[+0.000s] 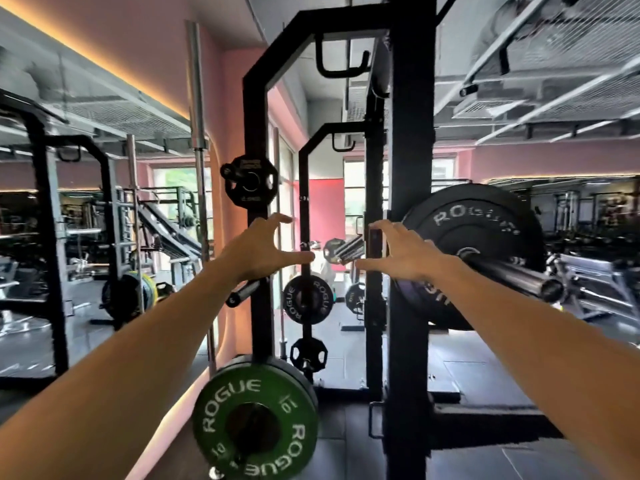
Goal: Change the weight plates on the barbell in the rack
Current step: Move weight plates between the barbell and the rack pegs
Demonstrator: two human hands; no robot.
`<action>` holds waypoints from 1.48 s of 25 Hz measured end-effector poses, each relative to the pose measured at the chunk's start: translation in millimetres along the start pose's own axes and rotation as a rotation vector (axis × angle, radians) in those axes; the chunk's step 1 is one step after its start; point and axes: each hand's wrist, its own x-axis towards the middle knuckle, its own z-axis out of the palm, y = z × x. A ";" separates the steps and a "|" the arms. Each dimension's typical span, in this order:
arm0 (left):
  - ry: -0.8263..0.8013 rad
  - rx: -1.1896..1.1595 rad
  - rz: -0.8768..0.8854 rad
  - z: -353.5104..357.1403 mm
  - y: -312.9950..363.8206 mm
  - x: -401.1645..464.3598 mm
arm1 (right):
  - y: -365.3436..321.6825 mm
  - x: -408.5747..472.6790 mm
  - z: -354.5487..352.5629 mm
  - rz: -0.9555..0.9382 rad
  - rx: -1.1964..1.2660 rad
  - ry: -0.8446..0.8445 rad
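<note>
The black steel rack (410,209) filled the middle of the view, its square matte upright running from ceiling to floor, with a second angled frame post (254,150) to its left. On the right of the upright, the large black bumper plate (485,220), round, rubbery and marked ROGUE in pale letters, sat on the barbell (519,277), whose smooth metal sleeve stuck out toward the camera past the plate. Low on the left post hung the green plate (256,424), a thick disc with white ROGUE lettering and the numeral 10, stacked in front of at least 1 darker plate on the same storage peg. Farther back, a smaller black ROGUE plate (307,299) hung on a distant post, and a small black grip plate (250,180) with cut-out handles sat high on the near-left post. A bare chrome peg (242,293) jutted out below the left wrist.

Both bare forearms reached forward and up, roughly level. The left hand (261,251) was spread, fingers curved and thumb out, holding nothing, in front of the left post. The right hand (398,251) was likewise spread, thumb pointing left, fingers extended toward the main upright and the edge of the bumper plate; whether it touched either could not be told.
</note>
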 end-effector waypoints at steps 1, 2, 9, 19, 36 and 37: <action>-0.004 -0.002 0.004 4.1 14.6 1.7 | 14.9 -8.6 -11.6 0.016 -0.002 0.013; -0.007 -0.010 0.007 9.3 29.6 3.7 | 31.2 -16.0 -22.2 0.032 -0.001 0.024; -0.034 -0.078 0.080 85.2 141.2 33.4 | 168.8 -55.1 -85.0 0.155 -0.103 0.051; -0.008 -0.081 -0.017 204.6 252.4 99.9 | 367.7 -60.1 -135.5 0.208 -0.093 -0.020; 0.112 -0.022 -0.151 328.3 182.7 313.1 | 512.8 156.8 -33.9 0.303 0.090 0.059; 0.121 -0.007 -0.165 333.4 179.5 322.5 | 516.9 168.3 -28.4 0.306 0.106 0.069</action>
